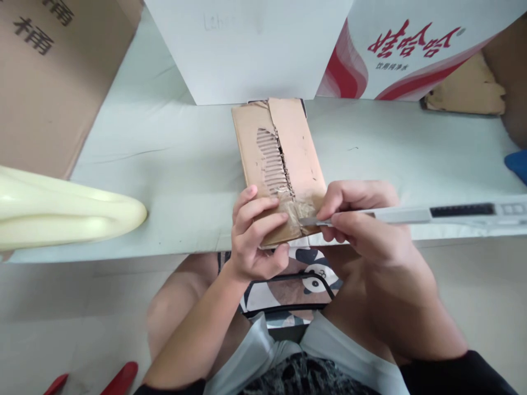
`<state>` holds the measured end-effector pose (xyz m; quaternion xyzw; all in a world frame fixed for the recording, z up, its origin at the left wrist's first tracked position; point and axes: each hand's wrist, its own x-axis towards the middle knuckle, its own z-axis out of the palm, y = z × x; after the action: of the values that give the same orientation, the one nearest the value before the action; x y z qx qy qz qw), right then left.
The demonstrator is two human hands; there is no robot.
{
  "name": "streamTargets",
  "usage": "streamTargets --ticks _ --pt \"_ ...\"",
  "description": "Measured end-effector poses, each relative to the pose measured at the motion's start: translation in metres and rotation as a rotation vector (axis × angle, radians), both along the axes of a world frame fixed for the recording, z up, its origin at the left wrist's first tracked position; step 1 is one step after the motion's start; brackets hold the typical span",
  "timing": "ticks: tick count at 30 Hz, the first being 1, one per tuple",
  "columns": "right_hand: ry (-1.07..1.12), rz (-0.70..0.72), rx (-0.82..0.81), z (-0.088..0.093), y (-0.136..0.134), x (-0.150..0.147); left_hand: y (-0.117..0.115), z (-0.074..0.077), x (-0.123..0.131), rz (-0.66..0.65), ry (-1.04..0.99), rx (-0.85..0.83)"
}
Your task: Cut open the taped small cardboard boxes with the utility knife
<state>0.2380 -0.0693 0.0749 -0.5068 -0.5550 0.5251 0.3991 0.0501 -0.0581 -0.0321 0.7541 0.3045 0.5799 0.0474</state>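
Observation:
A small brown cardboard box point(302, 151) lies on the pale table, its top torn to bare corrugation left of the centre seam. Clear tape point(293, 219) covers the seam's near end. My left hand point(255, 241) grips the box's near left corner, fingers on top and thumb at the near edge. In my right hand point(370, 225) is a utility knife point(405, 215), pinched close to its blade, with the handle stretching out to the right. The blade tip is at the taped seam; whether it has gone through the tape I cannot tell.
Behind the box stands a white carton point(255, 60), with a red-and-white printed carton point(395, 55) to its right. A large brown carton point(61, 82) occupies the left. A pale yellow curved object point(74, 211) lies by the table's front edge. Flattened cardboard point(467, 90) sits at far right.

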Motion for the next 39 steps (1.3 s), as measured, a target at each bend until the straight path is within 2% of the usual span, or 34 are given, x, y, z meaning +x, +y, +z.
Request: streamTargets --ticks 3,6,16,24,35,39 --pt "0.165 -0.036 -0.053 -0.001 0.000 -0.001 -0.010 0.004 0.005 -0.012 -0.128 -0.123" --pt "0.207 -0.027 -0.077 0.000 -0.003 -0.001 -0.017 0.008 0.004 -0.008 -0.125 -0.215" --pt "0.204 -0.085 -0.064 -0.002 -0.002 -0.005 -0.008 0.012 0.004 0.055 -0.080 -0.231" --pt "0.206 -0.125 -0.077 -0.006 0.001 -0.007 -0.005 0.017 -0.002 0.013 -0.028 -0.294" --pt "0.302 -0.100 -0.020 -0.009 -0.001 -0.007 0.001 0.013 -0.008 0.019 -0.094 -0.262" --pt "0.306 -0.099 -0.017 -0.010 0.000 -0.006 0.002 0.010 -0.011 -0.030 -0.146 -0.304"
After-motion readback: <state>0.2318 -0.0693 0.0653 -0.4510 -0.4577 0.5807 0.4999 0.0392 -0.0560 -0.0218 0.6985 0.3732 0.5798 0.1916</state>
